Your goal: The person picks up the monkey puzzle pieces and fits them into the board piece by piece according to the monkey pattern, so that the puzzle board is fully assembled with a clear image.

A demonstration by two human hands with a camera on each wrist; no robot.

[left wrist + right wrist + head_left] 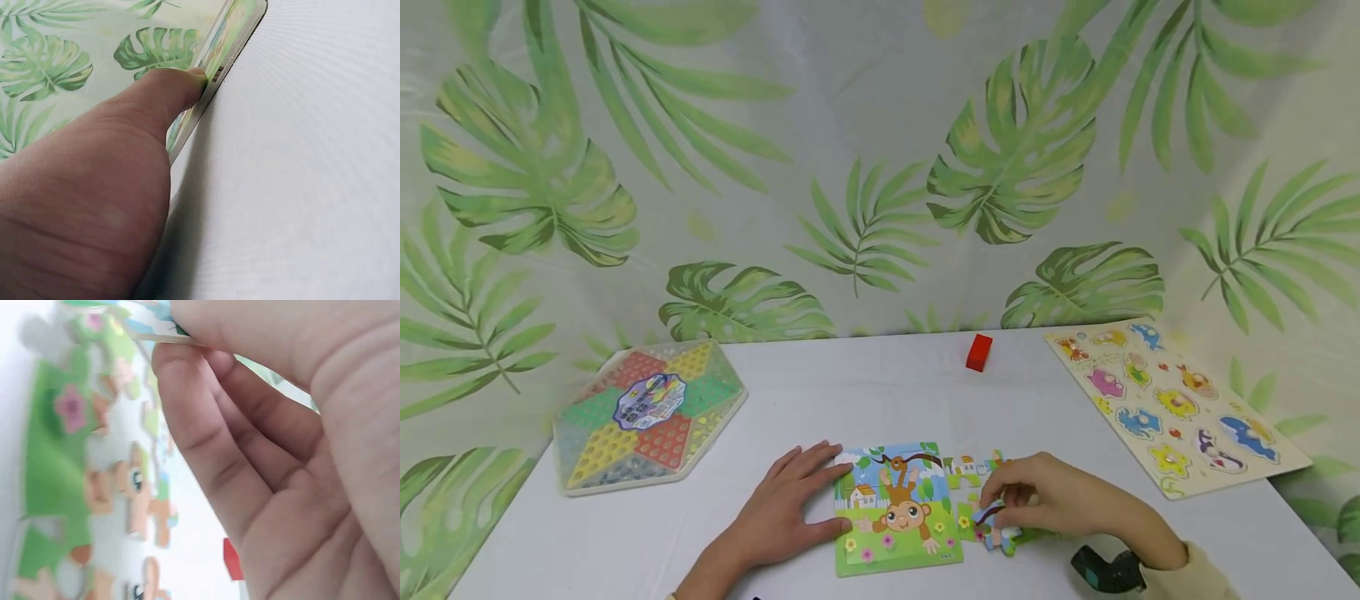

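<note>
1. Here, a jigsaw piece (997, 533) is pinched between the thumb and fingers of the right hand (1037, 496), just right of the monkey board (898, 517), a fingertip grip that appears to leave much of its printed face in view.
2. The board lies flat on the table (850, 383), its printed house right way up for the person, likely so that the picture reads easily.
3. The left hand (790, 508), fingers straight and spread, touches the board's left edge with its thumb, presumably to stop it sliding.
4. Loose pieces (964, 465) lie just beside the board's right edge, some partly hidden by the right hand, seemingly placed within easy reach.
5. Farther out, a red block (979, 353) sits toward the back; a hexagonal game box (651, 417) at left and a sea-animal board (1180, 408) at right seem placed to leave the hands room.
</note>
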